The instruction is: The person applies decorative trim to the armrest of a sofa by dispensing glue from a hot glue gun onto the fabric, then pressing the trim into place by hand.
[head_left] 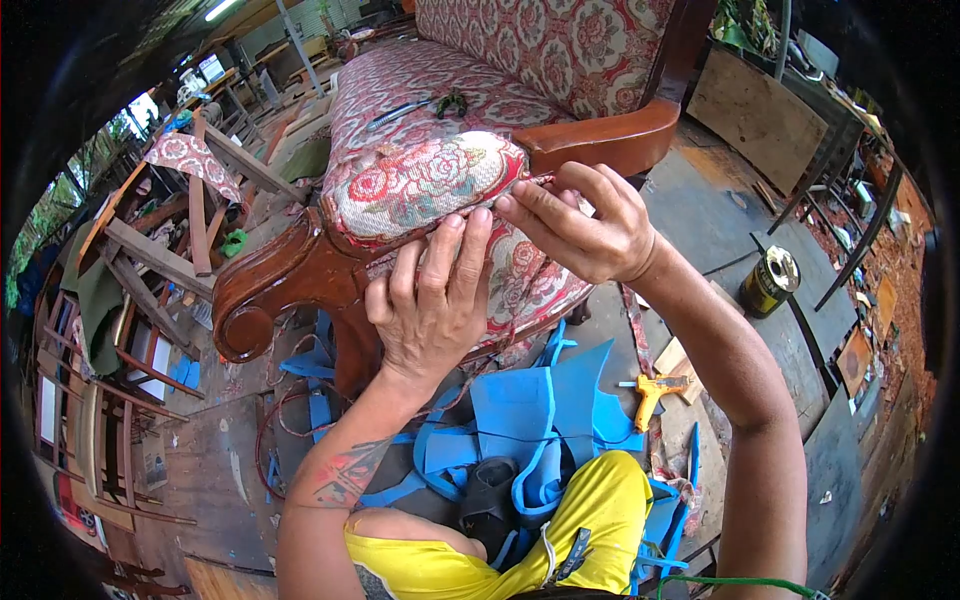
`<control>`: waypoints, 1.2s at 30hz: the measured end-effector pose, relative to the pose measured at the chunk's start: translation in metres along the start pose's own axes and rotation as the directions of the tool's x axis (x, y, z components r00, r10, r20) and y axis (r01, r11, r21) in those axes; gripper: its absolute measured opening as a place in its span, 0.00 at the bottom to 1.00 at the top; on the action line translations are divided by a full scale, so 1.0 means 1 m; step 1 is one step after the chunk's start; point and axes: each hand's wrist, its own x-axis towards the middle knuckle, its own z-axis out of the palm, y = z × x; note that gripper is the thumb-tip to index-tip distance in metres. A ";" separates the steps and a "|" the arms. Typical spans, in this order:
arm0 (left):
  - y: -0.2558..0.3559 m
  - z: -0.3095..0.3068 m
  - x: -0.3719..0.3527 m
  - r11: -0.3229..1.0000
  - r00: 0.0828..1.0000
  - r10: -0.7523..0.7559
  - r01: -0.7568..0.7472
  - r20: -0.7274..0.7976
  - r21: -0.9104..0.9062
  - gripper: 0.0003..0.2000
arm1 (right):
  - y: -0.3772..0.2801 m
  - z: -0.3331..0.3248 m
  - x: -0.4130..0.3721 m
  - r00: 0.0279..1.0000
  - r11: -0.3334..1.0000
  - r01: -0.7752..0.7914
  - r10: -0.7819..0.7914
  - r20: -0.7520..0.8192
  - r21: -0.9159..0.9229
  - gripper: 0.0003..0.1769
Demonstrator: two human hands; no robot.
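A padded armrest [425,185] in floral fabric, with red edging, belongs to a carved wooden sofa in front of me. My left hand [430,295] lies against its lower edge, fingers stretched out and their tips pressing on the edging. Beside it, my right hand [590,225] is closed in a pinch at the armrest's right end. A thin strip of trim [543,180] shows at those fingertips, though the fingers partly cover it. The carved wooden arm front [265,275] curls down at the left. On the seat [400,75] lie a slim metal tool [398,113] and a small dark bundle [452,104].
Blue foam offcuts [510,405] cover the floor before my knees. A yellow glue gun [660,392] lies on the right, with an open can [770,282] farther out. Wooden frames [160,250] are piled at left. A wooden panel [757,118] leans behind.
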 end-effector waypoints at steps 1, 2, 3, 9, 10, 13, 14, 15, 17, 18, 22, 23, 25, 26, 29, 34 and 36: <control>0.000 0.000 0.000 1.000 1.000 0.000 0.000 0.003 0.001 0.29 | 0.000 -0.001 0.000 1.000 1.000 0.000 0.000 0.000 -0.004 0.27; 0.000 0.000 0.000 1.000 1.000 0.001 -0.001 0.000 0.000 0.29 | 0.000 -0.001 0.000 1.000 1.000 0.004 -0.003 0.012 -0.009 0.27; 0.000 0.000 0.000 1.000 1.000 0.002 -0.002 0.002 -0.001 0.29 | 0.000 -0.002 -0.001 1.000 1.000 0.006 -0.006 0.024 -0.013 0.27; -0.001 -0.001 0.001 1.000 1.000 0.001 -0.001 0.008 -0.014 0.29 | 0.000 -0.002 -0.001 1.000 0.999 0.006 -0.005 0.029 -0.036 0.26; 0.000 -0.002 0.001 1.000 1.000 -0.001 0.001 0.005 -0.019 0.29 | 0.000 -0.002 -0.001 1.000 0.999 0.006 -0.005 0.030 -0.036 0.26; -0.001 0.001 -0.001 0.998 1.000 -0.012 0.011 -0.017 -0.058 0.29 | 0.000 -0.003 0.000 1.000 0.999 0.011 -0.010 0.029 -0.040 0.25; -0.001 0.002 -0.001 0.998 1.000 -0.012 0.011 -0.018 -0.059 0.29 | 0.000 -0.002 0.001 1.000 0.999 0.006 -0.005 0.024 -0.041 0.25; -0.001 0.003 -0.001 0.998 1.000 -0.010 0.009 -0.024 -0.060 0.29 | -0.001 -0.002 0.001 1.000 0.999 0.000 0.000 0.018 -0.040 0.25; -0.001 0.003 -0.001 0.998 1.000 -0.008 0.007 -0.030 -0.060 0.29 | -0.002 0.000 0.000 1.000 0.999 -0.005 0.006 0.014 -0.040 0.25; -0.001 0.002 -0.001 0.999 1.000 -0.011 0.009 -0.026 -0.051 0.29 | -0.002 0.000 0.000 1.000 0.999 -0.010 0.010 0.011 -0.038 0.24; 0.000 0.001 -0.001 0.999 1.000 -0.009 0.009 -0.005 -0.033 0.29 | -0.002 0.001 0.000 1.000 0.999 -0.004 0.005 0.010 -0.048 0.23; 0.000 0.001 0.000 0.999 1.000 -0.009 0.009 -0.004 -0.034 0.29 | -0.002 0.003 -0.001 1.000 0.999 -0.007 0.007 -0.001 -0.049 0.24; 0.001 0.002 0.000 0.999 1.000 -0.014 0.014 -0.011 -0.042 0.29 | -0.002 0.002 -0.002 1.000 0.999 -0.010 0.010 -0.010 -0.051 0.24; 0.001 0.001 0.000 0.999 1.000 -0.015 0.015 -0.012 -0.043 0.29 | -0.002 0.002 -0.001 1.000 0.998 -0.008 0.009 0.006 -0.054 0.25; 0.001 0.001 0.001 0.999 1.000 -0.014 0.014 -0.007 -0.039 0.30 | -0.001 0.001 -0.002 1.000 0.998 -0.001 0.003 0.029 -0.066 0.27; 0.001 -0.001 0.001 0.999 1.000 -0.019 0.019 -0.004 -0.038 0.30 | -0.003 0.002 -0.003 0.999 0.998 -0.002 0.005 0.047 -0.069 0.30; 0.001 -0.001 0.000 0.998 1.000 -0.021 0.020 -0.007 -0.053 0.29 | -0.003 0.002 -0.002 0.999 0.997 0.003 0.000 0.038 -0.071 0.30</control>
